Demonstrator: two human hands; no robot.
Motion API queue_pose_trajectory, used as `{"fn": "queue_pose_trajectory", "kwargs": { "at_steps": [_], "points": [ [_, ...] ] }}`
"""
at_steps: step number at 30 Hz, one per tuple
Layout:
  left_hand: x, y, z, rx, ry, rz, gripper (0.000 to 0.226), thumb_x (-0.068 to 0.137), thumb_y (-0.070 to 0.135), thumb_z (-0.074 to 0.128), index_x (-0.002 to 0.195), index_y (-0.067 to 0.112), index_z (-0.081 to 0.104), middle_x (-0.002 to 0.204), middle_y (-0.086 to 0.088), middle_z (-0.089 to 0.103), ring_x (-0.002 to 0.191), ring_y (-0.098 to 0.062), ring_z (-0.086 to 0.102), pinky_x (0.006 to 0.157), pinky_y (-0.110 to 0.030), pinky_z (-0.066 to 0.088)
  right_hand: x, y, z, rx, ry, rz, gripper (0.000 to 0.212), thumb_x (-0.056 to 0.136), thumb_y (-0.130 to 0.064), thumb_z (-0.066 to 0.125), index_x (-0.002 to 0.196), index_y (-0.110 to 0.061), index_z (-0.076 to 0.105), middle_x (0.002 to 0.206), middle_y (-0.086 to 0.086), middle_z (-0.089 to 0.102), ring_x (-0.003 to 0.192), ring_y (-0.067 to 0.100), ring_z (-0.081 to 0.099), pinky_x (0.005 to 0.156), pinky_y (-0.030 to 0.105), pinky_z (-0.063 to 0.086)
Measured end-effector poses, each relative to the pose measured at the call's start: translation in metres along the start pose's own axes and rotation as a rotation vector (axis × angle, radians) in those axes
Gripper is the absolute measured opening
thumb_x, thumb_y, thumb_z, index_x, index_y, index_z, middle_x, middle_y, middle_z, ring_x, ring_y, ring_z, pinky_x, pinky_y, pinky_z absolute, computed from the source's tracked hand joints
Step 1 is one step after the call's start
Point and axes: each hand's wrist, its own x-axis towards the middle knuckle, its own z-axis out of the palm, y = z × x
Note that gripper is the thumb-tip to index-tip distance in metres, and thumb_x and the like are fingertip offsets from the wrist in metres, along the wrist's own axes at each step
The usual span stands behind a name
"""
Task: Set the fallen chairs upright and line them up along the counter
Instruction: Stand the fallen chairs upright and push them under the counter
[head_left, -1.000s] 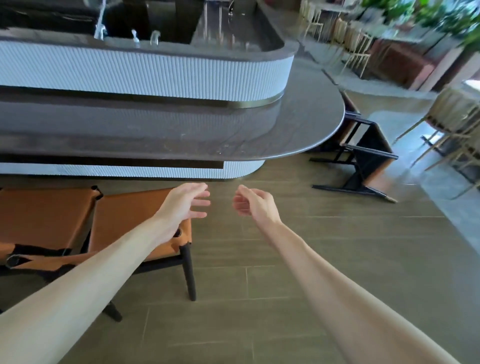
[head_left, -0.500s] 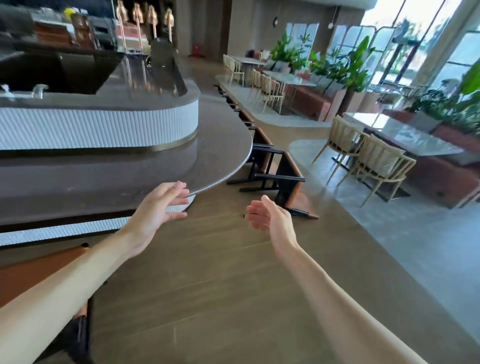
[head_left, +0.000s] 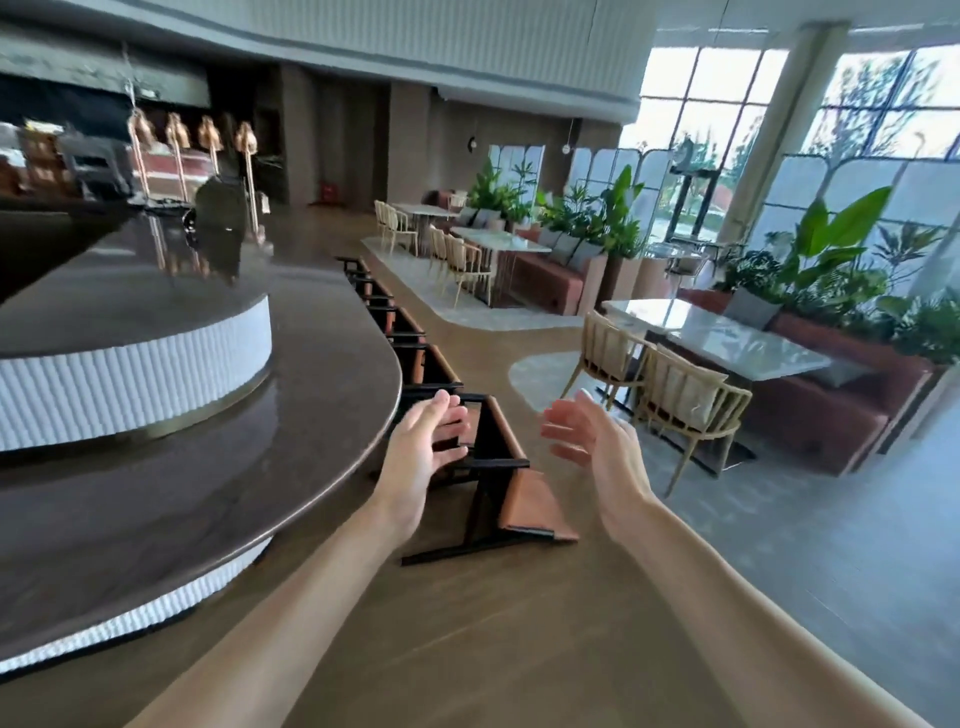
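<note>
Lying on its side beside the curved dark-brown counter (head_left: 311, 395), the tan-leather chair with black metal frame (head_left: 511, 480) is not yet righted. Left hand (head_left: 423, 452) and right hand (head_left: 592, 436) hover above it, fingers spread, holding nothing. More chairs (head_left: 410, 332) stand beyond along the counter.

We count one fallen black-framed chair with a tan leather seat (head_left: 511, 470), one curved dark-topped bench (head_left: 291, 395), two bare hands, and two pale wooden slatted dining chairs (head_left: 685, 410) nearby.
</note>
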Motion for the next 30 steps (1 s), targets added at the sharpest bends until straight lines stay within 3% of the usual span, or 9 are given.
{"fn": "queue_pose_trajectory", "kwargs": {
  "at_steps": [5, 9, 15, 20, 26, 30],
  "points": [
    [0.094, 0.013, 0.107, 0.047, -0.062, 0.065, 0.028, 0.105, 0.032, 0.047, 0.112, 0.012, 0.064, 0.118, -0.012, 0.065, 0.107, -0.022, 0.063, 0.098, -0.045, 0.052, 0.110, -0.044, -0.057, 0.060, 0.028, -0.103, 0.034, 0.105, -0.033, 0.051, 0.099, -0.009, 0.074, 0.103, 0.013, 0.076, 0.096, 0.028, 0.071, 0.096, 0.042, 0.053],
    [0.156, -0.002, 0.172, 0.102, -0.025, 0.087, 0.032, 0.105, 0.033, 0.049, 0.118, 0.008, 0.064, 0.123, -0.015, 0.066, 0.108, -0.024, 0.065, 0.100, -0.049, 0.053, 0.192, -0.041, -0.104, 0.062, -0.002, -0.126, 0.032, 0.105, -0.035, 0.052, 0.098, -0.012, 0.074, 0.104, 0.011, 0.077, 0.100, 0.029, 0.073, 0.095, 0.040, 0.055],
    [0.228, -0.060, 0.243, 0.154, 0.163, 0.081, 0.029, 0.105, 0.029, 0.049, 0.118, 0.006, 0.063, 0.126, -0.020, 0.065, 0.119, -0.033, 0.063, 0.102, -0.052, 0.051, 0.313, -0.004, -0.178, 0.073, -0.089, -0.053, 0.032, 0.104, -0.034, 0.053, 0.096, -0.012, 0.076, 0.104, 0.012, 0.078, 0.100, 0.030, 0.072, 0.096, 0.043, 0.054],
    [0.299, -0.112, 0.294, 0.140, 0.360, 0.030, 0.025, 0.103, 0.026, 0.053, 0.109, 0.006, 0.066, 0.121, -0.024, 0.067, 0.110, -0.035, 0.066, 0.093, -0.053, 0.055, 0.428, 0.013, -0.256, 0.024, -0.135, 0.010, 0.034, 0.103, -0.037, 0.055, 0.091, -0.015, 0.078, 0.094, 0.009, 0.078, 0.080, 0.016, 0.070, 0.079, 0.034, 0.052],
    [0.402, -0.139, 0.353, 0.214, 0.420, 0.062, 0.028, 0.105, 0.024, 0.050, 0.111, 0.002, 0.066, 0.113, -0.022, 0.070, 0.108, -0.036, 0.067, 0.094, -0.053, 0.054, 0.569, 0.016, -0.305, 0.022, -0.146, 0.008, 0.034, 0.103, -0.034, 0.054, 0.095, -0.012, 0.077, 0.100, 0.010, 0.078, 0.100, 0.032, 0.071, 0.100, 0.048, 0.051],
    [0.500, -0.184, 0.391, 0.192, 0.416, 0.047, 0.027, 0.104, 0.024, 0.050, 0.108, 0.003, 0.068, 0.111, -0.022, 0.071, 0.100, -0.032, 0.069, 0.090, -0.050, 0.055, 0.669, 0.042, -0.319, -0.024, -0.186, -0.004, 0.034, 0.105, -0.035, 0.052, 0.095, -0.013, 0.076, 0.101, 0.009, 0.077, 0.102, 0.031, 0.071, 0.105, 0.051, 0.050]
  ]
}}
